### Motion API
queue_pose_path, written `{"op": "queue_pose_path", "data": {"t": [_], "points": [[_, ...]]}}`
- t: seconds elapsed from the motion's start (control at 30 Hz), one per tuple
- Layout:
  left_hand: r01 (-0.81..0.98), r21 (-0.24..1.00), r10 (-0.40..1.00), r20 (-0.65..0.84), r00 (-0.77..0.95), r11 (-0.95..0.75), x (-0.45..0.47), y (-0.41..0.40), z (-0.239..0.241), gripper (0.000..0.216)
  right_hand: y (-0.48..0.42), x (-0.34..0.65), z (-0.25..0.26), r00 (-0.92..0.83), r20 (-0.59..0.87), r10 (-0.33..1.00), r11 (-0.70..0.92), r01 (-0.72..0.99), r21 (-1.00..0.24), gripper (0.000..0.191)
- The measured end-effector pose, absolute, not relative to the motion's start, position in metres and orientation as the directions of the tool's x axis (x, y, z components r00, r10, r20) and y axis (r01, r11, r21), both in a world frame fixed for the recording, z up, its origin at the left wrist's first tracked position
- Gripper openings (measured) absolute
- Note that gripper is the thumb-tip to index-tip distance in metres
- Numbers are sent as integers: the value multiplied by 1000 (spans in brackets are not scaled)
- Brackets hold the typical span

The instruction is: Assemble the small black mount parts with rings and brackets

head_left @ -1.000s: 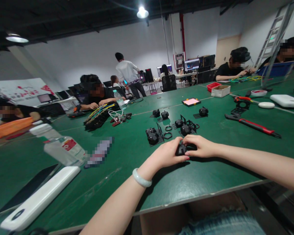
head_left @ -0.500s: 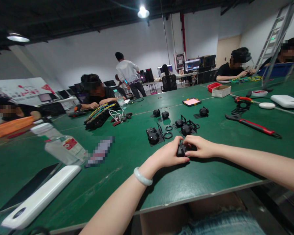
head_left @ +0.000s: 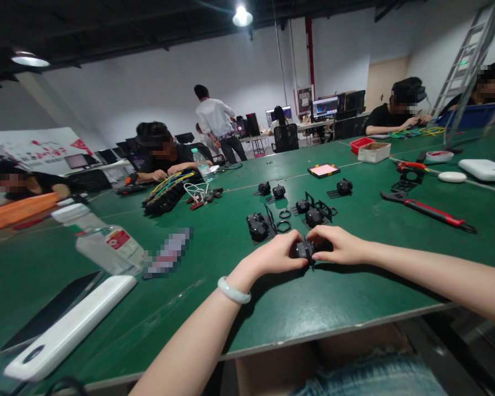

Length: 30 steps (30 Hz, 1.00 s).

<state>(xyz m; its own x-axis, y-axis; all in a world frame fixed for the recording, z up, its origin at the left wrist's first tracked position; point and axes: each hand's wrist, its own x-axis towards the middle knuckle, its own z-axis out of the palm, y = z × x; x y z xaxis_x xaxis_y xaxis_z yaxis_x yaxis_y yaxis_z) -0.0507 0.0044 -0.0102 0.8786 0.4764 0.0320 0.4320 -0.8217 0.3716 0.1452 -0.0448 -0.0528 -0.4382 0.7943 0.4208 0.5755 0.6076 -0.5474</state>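
Observation:
Between my two hands is a small black plastic part with a thin flat plate standing on edge, just above the table. My left hand grips its left side, thumb low and fingers curled over the back. On the other side my right hand pinches the plate end with thumb and fingers. Some of the part is hidden by the fingers. Just beyond my hands lie similar black parts with plates, one at the left and a cluster behind. Black rings lie among them.
The green table carries a red-handled wrench, pliers and a white box at the right. A plastic bottle, a blurred phone-like object and a long white device lie at left. Other people work across the table.
The black part has turned between my hands, so its plate now shows edge-on, facing my right fingers. My left hand and wrist have shifted slightly left.

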Motion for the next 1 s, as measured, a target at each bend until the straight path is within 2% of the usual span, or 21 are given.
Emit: {"op": "queue_pose_path", "data": {"t": [0.1, 0.33, 0.57, 1.0], "points": [[392, 307, 432, 69, 899, -867, -49, 3, -9, 26, -45, 144, -53, -429, 427, 796, 605, 553, -573, 35], [393, 221, 415, 62, 908, -893, -47, 2, -11, 24, -46, 142, -54, -418, 450, 790, 614, 532, -584, 34], [441, 198, 450, 3, 893, -876, -45, 3, -13, 24, -46, 141, -53, -416, 470, 778, 628, 530, -571, 33], [430, 140, 433, -5, 901, -892, -43, 3, -16, 22, -47, 139, -54, -413, 462, 785, 618, 564, -547, 32]]}}
